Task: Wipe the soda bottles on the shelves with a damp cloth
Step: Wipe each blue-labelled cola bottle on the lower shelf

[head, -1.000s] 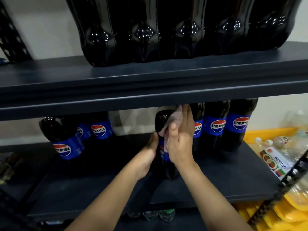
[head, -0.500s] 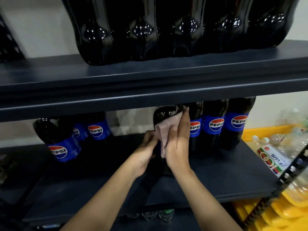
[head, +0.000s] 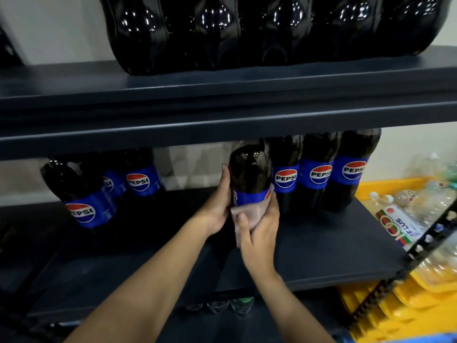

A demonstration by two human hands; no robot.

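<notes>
A Pepsi bottle is being wiped at its label, on the middle shelf.

Left of the Pepsi bottle point(head: 249, 179), the left hand point(head: 217, 206) is curled against its side and steadies it; on its right, the pink cloth point(head: 247, 214) is pressed around the lower label by the right hand point(head: 259, 233), whose fingers are wrapped over cloth and bottle. It seems the wiping of this bottle is in its lower part; next, a firm hold and a stroke down to the base are probably needed. The bottle stands upright, dark and glossy, with a blue label, near the front of the middle shelf point(head: 321, 256), just left of a row of three Pepsi bottles point(head: 319, 174).
</notes>
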